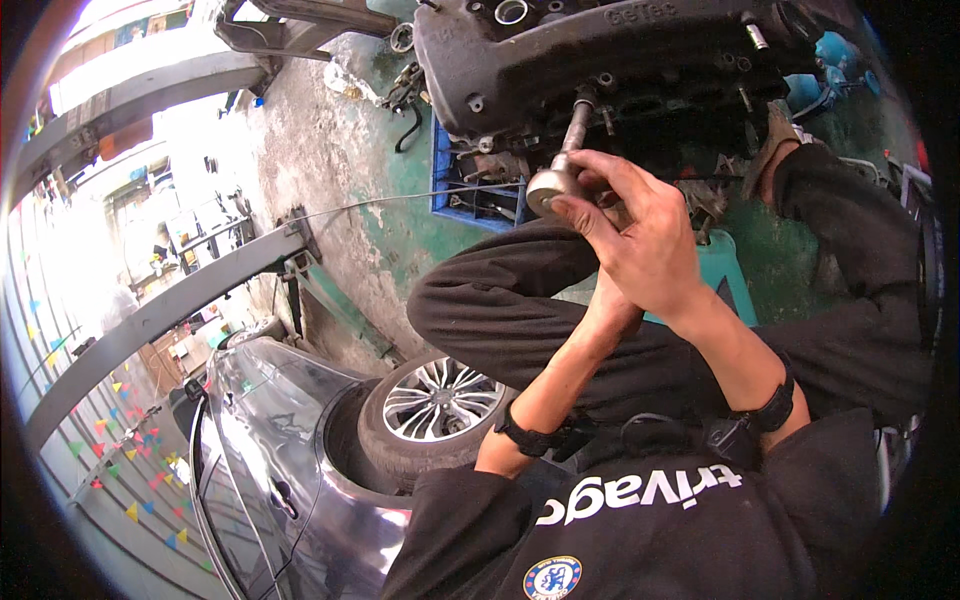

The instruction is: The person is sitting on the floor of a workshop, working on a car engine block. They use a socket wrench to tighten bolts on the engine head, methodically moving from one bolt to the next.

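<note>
A dark engine cylinder head with its black valve cover (590, 58) fills the upper middle. A shiny ratchet wrench (552, 188) carries a long extension (576, 128), whose far end meets the lower edge of the cover at a bolt spot. My right hand (648, 232) is closed round the ratchet's head, thumb on its near side and fingers over the top. Behind and below it, my left hand (612, 305) shows only its wrist and heel; its fingers are hidden by the right hand, so what it holds cannot be seen.
A blue crate (440, 190) with metal parts stands under the engine part. A green stool (728, 275) is beyond my right wrist. Left are a grey car body (290, 400), a tyre on an alloy wheel (440, 400) and a grey beam (190, 315). Another person's foot (772, 150) shows at right.
</note>
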Motion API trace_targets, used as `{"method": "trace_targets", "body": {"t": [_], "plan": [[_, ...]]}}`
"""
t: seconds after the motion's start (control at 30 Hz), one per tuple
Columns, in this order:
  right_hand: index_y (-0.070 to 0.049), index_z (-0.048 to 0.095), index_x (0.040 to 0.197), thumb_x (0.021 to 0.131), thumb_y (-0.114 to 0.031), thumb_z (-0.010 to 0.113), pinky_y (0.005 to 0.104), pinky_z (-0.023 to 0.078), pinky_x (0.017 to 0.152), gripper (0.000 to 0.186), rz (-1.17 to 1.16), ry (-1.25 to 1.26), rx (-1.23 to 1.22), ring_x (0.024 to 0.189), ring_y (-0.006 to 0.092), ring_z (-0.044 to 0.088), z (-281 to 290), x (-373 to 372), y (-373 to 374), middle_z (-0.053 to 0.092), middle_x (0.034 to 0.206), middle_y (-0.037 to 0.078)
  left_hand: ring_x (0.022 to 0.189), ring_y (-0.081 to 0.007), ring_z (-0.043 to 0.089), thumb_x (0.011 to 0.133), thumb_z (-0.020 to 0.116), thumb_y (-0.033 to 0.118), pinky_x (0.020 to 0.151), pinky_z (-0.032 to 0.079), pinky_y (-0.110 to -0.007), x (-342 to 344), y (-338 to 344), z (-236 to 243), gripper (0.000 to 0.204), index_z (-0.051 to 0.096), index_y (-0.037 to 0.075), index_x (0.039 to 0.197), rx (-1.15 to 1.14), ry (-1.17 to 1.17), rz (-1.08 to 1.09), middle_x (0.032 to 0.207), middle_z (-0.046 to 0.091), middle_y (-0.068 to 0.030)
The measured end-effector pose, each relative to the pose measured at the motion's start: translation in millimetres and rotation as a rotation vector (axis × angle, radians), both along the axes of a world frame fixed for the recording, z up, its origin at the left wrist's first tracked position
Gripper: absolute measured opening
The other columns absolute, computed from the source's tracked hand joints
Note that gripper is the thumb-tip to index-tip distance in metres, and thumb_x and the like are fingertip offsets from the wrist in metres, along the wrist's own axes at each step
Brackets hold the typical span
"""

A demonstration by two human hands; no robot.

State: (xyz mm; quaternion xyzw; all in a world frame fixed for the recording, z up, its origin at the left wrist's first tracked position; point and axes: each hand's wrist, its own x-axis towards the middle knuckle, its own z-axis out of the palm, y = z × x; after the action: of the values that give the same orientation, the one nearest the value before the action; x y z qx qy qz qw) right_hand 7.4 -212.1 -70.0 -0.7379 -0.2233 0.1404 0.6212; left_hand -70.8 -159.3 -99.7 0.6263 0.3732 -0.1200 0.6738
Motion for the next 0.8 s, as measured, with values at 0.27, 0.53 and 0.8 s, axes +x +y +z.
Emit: {"method": "trace_targets", "body": {"t": [0.27,0.53,0.8], "plan": [[-0.002,0.062,0.105,0.092,-0.029,0.059,0.0415,0.049,0.059,0.03,-0.176,0.133,0.02,0.067,0.0366,0.065,-1.6,19.9,-19.0,0.064,0.075,0.022,0.067,-0.0122,0.06,0.074,0.058,-0.004,0.064,0.049,-0.033,0.5,51.4,48.5,0.022,0.066,0.004,0.092,1.044,0.036,-0.236,0.074,0.066,-0.0182],[-0.001,0.055,0.118,0.09,-0.029,0.063,0.0399,0.051,0.066,0.04,-0.053,0.135,0.093,0.074,0.0347,0.065,-1.9,1.8,-9.6,0.066,0.083,0.02,0.067,-0.0338,0.062,0.075,0.061,0.008,0.062,0.045,-0.042,22.3,97.6,55.1,0.007,0.065,0.011,0.08,1.351,0.108,-0.276,0.067,0.062,-0.0144],[-0.003,0.06,0.111,0.081,-0.03,0.073,0.0335,0.05,0.062,0.043,0.0,0.089,0.023,0.07,0.0285,0.066,-1.5,1.6,-6.2,0.067,0.082,0.014,0.076,-0.0115,0.06,0.082,0.061,0.009,0.068,0.049,-0.029,8.7,7.8,40.3,0.018,0.066,-0.004,0.092,0.27,0.052,0.081,0.086,0.068,-0.0109]]}}
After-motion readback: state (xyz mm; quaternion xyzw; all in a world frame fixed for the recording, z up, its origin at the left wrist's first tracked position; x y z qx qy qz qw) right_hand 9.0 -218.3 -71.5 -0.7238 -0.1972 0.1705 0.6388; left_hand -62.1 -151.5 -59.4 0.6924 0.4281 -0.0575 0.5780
